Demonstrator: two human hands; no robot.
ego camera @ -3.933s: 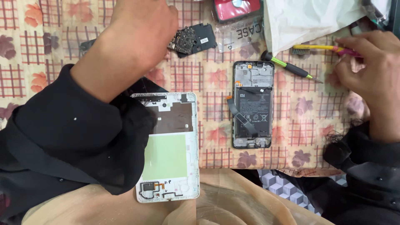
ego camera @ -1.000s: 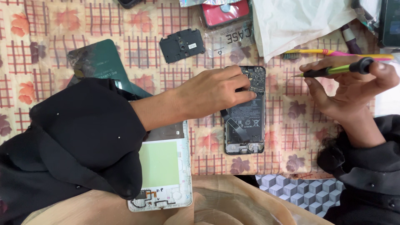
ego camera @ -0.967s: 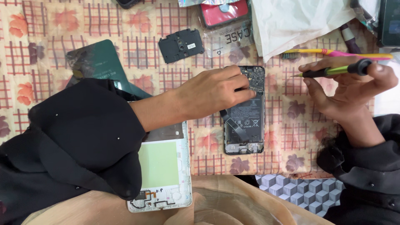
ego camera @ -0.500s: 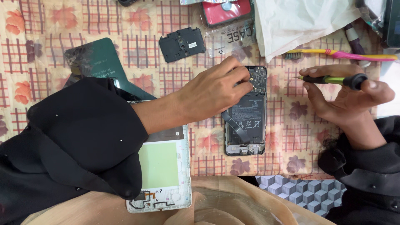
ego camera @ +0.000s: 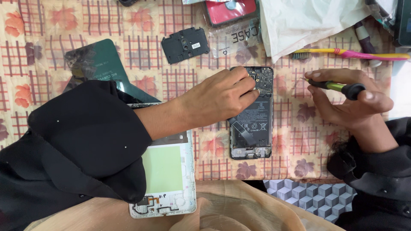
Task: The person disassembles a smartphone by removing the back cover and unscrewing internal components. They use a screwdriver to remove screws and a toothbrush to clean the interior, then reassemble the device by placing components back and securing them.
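The left hand [ego camera: 220, 96] reached in from the left in a black sleeve, palm down, its fingertips [ego camera: 252, 83] pinched narrow on the far part of the opened phone [ego camera: 252, 113], at the bare circuit board; whether something small sat between them I could not tell; the phone lay back-off and lengthwise on the patterned cloth [ego camera: 51, 21], near the middle of the scene, its battery showing; the right hand [ego camera: 351, 102] hovered to the right of the phone, apart from it, fingers closed around a green-and-black screwdriver [ego camera: 336, 87] held level with its tip pointing left toward the phone; a white tablet frame [ego camera: 169, 175] lay at the near left, partly covered by the left sleeve; farther off lay a black cover plate [ego camera: 185, 44], a dark green card [ego camera: 96, 62] at the far left, a red case [ego camera: 229, 9], a white cloth [ego camera: 308, 19] and a yellow-and-pink toothbrush [ego camera: 351, 53] just beyond the right hand
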